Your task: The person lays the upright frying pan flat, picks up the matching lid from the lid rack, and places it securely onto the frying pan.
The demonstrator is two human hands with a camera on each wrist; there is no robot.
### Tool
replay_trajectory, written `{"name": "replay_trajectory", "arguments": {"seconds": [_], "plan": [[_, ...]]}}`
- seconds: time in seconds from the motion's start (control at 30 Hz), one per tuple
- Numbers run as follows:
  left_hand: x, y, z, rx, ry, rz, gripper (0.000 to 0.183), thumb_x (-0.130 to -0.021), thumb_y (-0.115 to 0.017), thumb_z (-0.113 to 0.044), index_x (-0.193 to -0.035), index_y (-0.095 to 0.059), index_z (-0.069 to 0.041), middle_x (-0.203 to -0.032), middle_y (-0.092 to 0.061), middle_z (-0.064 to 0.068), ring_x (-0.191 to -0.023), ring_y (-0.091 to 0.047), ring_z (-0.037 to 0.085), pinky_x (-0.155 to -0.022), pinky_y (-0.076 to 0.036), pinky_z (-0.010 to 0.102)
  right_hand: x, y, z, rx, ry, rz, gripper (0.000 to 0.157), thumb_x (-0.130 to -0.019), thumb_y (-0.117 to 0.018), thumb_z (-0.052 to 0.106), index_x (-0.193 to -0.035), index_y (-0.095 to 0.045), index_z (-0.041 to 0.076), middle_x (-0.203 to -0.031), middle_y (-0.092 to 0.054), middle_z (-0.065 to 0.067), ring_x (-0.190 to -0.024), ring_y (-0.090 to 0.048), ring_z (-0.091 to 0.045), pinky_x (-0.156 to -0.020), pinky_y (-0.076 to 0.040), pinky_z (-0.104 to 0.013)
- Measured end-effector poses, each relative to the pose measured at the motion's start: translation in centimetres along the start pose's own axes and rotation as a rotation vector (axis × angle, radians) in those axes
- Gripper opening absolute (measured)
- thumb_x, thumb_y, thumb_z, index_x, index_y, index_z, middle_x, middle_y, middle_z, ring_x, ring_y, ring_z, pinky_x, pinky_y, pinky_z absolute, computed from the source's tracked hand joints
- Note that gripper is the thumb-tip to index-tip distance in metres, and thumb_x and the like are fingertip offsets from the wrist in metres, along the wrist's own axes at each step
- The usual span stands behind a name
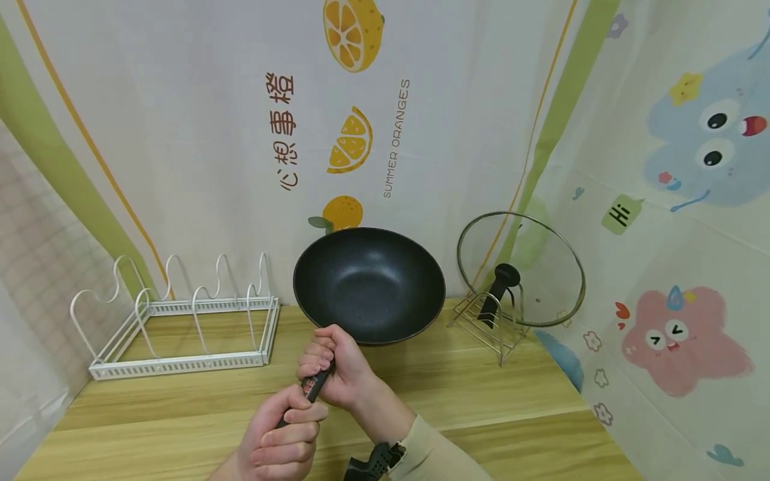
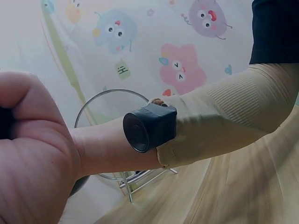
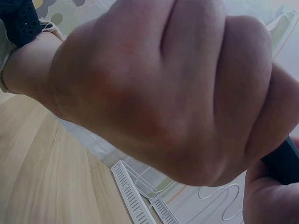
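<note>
A black wok (image 1: 369,284) is tilted with its inside facing me, in the middle of the head view. Both hands hold its dark handle (image 1: 319,382). My right hand (image 1: 339,367) grips it close to the pan. Just below, my left hand (image 1: 279,434) has its fingers curled around the lower end. Whether the wok's base touches the table is hidden. The left wrist view has the heel of the left hand (image 2: 37,154) close up, with the right forearm behind it. Curled knuckles fill much of the right wrist view, and a bit of black handle (image 3: 284,163) shows at the right.
A white rack (image 1: 180,364) with several looped wire dividers stands on the wooden table (image 1: 481,414), left of the wok. To the right, a glass lid (image 1: 541,267) with a black knob leans upright in a small wire stand (image 1: 504,347). Printed curtains (image 1: 204,167) hang behind.
</note>
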State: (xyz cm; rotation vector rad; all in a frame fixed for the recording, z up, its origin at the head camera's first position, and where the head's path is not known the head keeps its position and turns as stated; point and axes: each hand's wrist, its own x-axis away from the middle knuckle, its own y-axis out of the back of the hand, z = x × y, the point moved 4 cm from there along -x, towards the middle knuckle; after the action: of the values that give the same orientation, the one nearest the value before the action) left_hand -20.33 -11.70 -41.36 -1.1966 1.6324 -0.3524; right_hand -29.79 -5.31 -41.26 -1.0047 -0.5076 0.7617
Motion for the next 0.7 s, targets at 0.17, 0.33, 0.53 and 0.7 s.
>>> {"name": "replay_trajectory", "arguments": {"seconds": [0.17,0.33,0.53,0.7], "plan": [[0.0,0.1,0.0,-0.010,-0.003,-0.004,0.035,-0.113,-0.034,-0.027,-0.079,-0.030,-0.021,-0.054,-0.036,-0.008,-0.032,-0.030,0.006,-0.030,-0.022,0.021,0.1,0.3,0.0,-0.006,0.001,-0.008,0.053,-0.113,-0.035,0.024,-0.060,-0.032,0.026,-0.054,-0.041,0.014,-0.048,-0.045,-0.001,-0.059,-0.032,-0.012],[0.0,0.3,0.0,-0.003,-0.008,-0.004,0.035,-0.113,-0.033,-0.026,-0.079,-0.030,-0.021,-0.054,-0.035,-0.008,-0.032,-0.030,0.006,-0.031,-0.023,0.021,0.1,0.6,0.0,-0.014,-0.002,-0.029,0.053,-0.113,-0.034,0.025,-0.060,-0.032,0.026,-0.054,-0.040,0.014,-0.048,-0.046,-0.001,-0.058,-0.033,-0.012],[0.1,0.5,0.0,-0.017,-0.001,-0.012,0.035,-0.113,-0.034,-0.026,-0.079,-0.029,-0.021,-0.054,-0.035,-0.009,-0.032,-0.029,0.006,-0.030,-0.022,0.020,0.2,1.0,0.0,-0.023,0.002,-0.047,0.053,-0.113,-0.035,0.024,-0.060,-0.033,0.026,-0.054,-0.040,0.014,-0.048,-0.045,-0.002,-0.059,-0.034,-0.012],[0.2,0.7,0.0,-0.027,0.001,-0.024,0.036,-0.113,-0.035,-0.026,-0.078,-0.028,-0.021,-0.054,-0.034,-0.009,-0.032,-0.028,0.005,-0.030,-0.022,0.020,0.3,1.4,0.0,-0.022,0.005,-0.046,0.053,-0.113,-0.034,0.025,-0.060,-0.033,0.026,-0.054,-0.041,0.014,-0.048,-0.046,-0.002,-0.059,-0.035,-0.012]]}}
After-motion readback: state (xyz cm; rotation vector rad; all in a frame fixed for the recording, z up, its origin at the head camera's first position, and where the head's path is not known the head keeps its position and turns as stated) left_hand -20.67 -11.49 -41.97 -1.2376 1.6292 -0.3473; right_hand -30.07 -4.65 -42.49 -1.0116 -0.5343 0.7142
